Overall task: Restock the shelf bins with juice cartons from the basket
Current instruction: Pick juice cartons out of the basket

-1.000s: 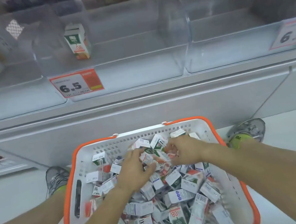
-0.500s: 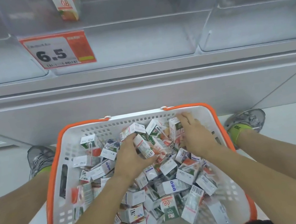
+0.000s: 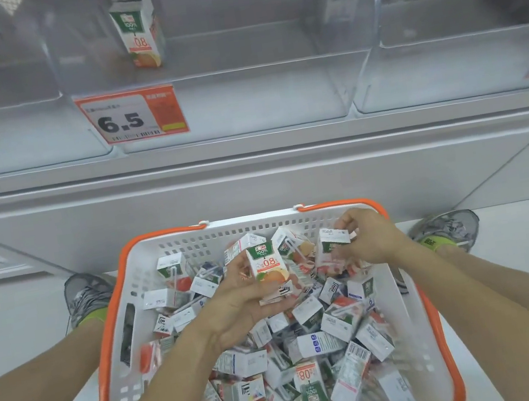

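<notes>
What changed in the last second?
Left hand lifted an orange carton upright out of the pile; right hand moved to the basket's far right and picked up another carton. Shelf carton and basket stayed put.

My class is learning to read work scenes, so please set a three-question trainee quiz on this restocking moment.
1. True or false: the middle bin holds one upright carton.
2. What price shows on the tag?
3. The left hand holds: A) a carton, B) the basket rim, C) nothing.

Key: 1 true; 2 6.5; 3 A. The right hand also grips a carton.
</notes>
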### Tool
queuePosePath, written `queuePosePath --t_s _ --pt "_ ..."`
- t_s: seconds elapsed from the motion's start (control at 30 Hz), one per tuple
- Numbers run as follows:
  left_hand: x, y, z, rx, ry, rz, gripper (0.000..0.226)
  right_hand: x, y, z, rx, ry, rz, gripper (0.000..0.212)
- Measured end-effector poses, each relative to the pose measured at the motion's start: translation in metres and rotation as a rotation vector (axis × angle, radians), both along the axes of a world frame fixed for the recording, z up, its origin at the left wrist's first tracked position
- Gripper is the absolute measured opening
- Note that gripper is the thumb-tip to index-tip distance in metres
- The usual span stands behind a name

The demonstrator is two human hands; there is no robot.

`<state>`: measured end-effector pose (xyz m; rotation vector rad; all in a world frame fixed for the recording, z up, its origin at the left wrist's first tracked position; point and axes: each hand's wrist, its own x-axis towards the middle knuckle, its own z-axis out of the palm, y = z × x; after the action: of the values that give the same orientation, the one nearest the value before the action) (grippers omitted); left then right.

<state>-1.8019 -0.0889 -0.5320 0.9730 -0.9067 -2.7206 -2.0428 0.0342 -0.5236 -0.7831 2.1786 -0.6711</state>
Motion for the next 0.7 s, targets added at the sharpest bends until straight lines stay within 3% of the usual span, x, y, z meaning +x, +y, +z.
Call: queuePosePath --t_s 0.1,0.17,0.3,0.4,0.53,0.7 --pt "-0.007 0.003 0.01 0.012 -0.027 0.031 0.05 -0.001 0.0 0.026 -0.048 -0.264 -0.078 0.038" --pt "-0.01 0.006 0.013 -0.114 -0.103 0.02 0.04 -0.003 0.0 0.042 -0.078 -0.413 -0.091 0.036" --pt "-0.012 0.01 0.012 -0.352 -0.204 -0.053 0.055 -0.002 0.001 0.064 -0.027 -0.604 -0.039 0.036" --pt "-0.013 0.013 0.021 -0.321 -0.168 -0.113 0.042 0.003 0.0 0.067 0.002 -0.67 0.031 0.04" --pt "-0.014 0.018 0.025 -0.397 -0.108 -0.157 0.065 0.009 -0.004 0.064 -0.014 -0.683 0.079 0.044" --pt "-0.007 0.016 0.021 -0.348 -0.047 -0.186 0.07 0.014 -0.003 0.066 -0.048 -0.771 0.126 0.043"
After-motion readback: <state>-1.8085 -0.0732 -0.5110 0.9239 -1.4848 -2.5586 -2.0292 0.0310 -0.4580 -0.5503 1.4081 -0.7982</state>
